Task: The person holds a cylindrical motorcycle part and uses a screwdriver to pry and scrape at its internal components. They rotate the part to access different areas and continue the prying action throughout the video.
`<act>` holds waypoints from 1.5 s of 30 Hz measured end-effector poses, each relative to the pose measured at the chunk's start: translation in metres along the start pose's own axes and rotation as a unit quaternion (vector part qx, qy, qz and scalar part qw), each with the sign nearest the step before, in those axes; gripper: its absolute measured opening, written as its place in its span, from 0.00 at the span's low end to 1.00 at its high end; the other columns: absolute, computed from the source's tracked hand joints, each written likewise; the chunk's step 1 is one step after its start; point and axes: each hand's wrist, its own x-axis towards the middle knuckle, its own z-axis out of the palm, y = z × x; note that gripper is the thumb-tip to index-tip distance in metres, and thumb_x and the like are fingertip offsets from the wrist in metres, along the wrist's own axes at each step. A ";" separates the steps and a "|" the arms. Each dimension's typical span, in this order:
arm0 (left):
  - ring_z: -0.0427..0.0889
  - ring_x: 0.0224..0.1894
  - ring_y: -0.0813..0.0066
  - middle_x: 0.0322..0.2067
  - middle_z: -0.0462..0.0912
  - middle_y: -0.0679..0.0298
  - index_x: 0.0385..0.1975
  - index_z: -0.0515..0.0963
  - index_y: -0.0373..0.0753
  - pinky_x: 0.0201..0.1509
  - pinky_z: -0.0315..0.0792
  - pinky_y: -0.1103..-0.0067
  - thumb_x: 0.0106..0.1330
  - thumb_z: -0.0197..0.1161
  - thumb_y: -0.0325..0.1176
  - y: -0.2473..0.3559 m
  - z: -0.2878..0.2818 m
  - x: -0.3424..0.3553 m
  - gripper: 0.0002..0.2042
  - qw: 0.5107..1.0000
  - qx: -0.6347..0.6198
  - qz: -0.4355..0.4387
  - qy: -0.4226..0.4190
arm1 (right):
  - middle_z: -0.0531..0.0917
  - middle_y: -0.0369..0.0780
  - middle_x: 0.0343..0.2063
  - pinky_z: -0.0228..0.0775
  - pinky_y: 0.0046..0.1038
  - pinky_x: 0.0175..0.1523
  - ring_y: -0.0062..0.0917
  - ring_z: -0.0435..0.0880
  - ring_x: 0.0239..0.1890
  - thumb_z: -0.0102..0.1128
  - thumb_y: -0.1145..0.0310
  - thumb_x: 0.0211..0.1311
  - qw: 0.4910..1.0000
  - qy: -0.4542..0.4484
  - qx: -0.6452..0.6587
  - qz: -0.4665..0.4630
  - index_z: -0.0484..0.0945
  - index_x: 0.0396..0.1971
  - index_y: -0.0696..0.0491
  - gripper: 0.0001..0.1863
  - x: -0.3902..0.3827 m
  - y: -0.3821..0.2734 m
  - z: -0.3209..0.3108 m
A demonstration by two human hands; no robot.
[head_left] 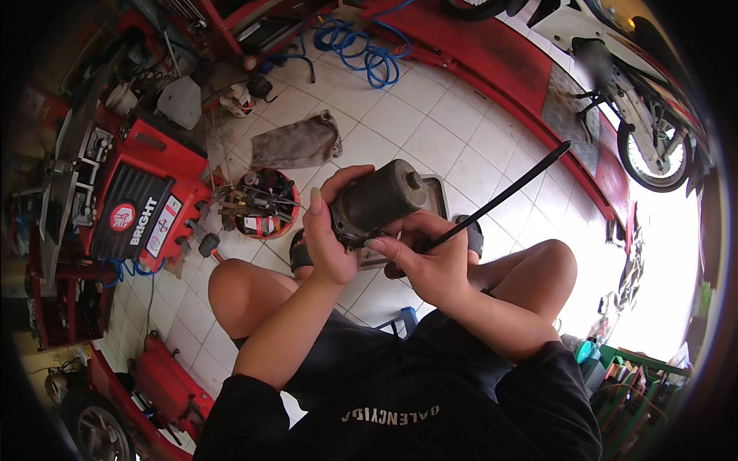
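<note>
Head view: you hold the dark cylindrical part (377, 196) in front of you, above the space between your knees, its rounded body tilted up and away to the right. Your left hand (335, 238) is wrapped around its left side and seems to carry most of the weight. Your right hand (434, 265) is closed on a long black rod (503, 196) while its thumb sits at the part's near edge; the rod's lower end is mostly hidden by your fingers, so you cannot tell from here whether it is joined to the part.

The likeliest trouble is a slip. The casing looks smooth and grimy, and if your left fingers loosen, your right hand, busy with the rod, may not catch it. A drop could land on the tray (440, 192) beneath, on the tiled floor (384, 115) or on your feet, denting the casing or bruising a toe. The rod reaches far out to the right, so a quick twist of your wrist could swing its tip wide or lever the part askew. Anything small coming loose at the near end could fall unnoticed, since your fingers cover it.
</note>
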 end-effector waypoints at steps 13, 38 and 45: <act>0.84 0.43 0.66 0.49 0.81 0.58 0.59 0.70 0.36 0.44 0.80 0.71 0.77 0.32 0.58 -0.013 0.002 -0.001 0.31 0.993 -0.095 -0.044 0.047 | 0.83 0.35 0.32 0.53 0.16 0.22 0.06 0.68 0.18 0.74 0.73 0.57 0.998 0.006 0.001 -0.068 0.84 0.33 0.60 0.09 -0.008 0.005 0.001; 0.80 0.54 0.63 0.53 0.79 0.56 0.60 0.70 0.36 0.58 0.74 0.68 0.77 0.33 0.58 -0.016 0.009 0.000 0.31 0.997 -0.060 -0.039 0.038 | 0.84 0.35 0.21 0.62 0.17 0.21 0.10 0.72 0.17 0.78 0.65 0.54 0.993 0.051 -0.078 -0.066 0.84 0.27 0.59 0.13 -0.004 0.000 -0.004; 0.78 0.56 0.60 0.56 0.78 0.57 0.65 0.69 0.41 0.58 0.73 0.65 0.74 0.46 0.56 -0.031 -0.023 -0.010 0.29 0.970 -0.150 -0.054 0.183 | 0.84 0.40 0.23 0.71 0.24 0.27 0.22 0.81 0.22 0.75 0.66 0.54 0.987 0.024 -0.048 -0.154 0.83 0.30 0.58 0.12 -0.001 -0.004 -0.007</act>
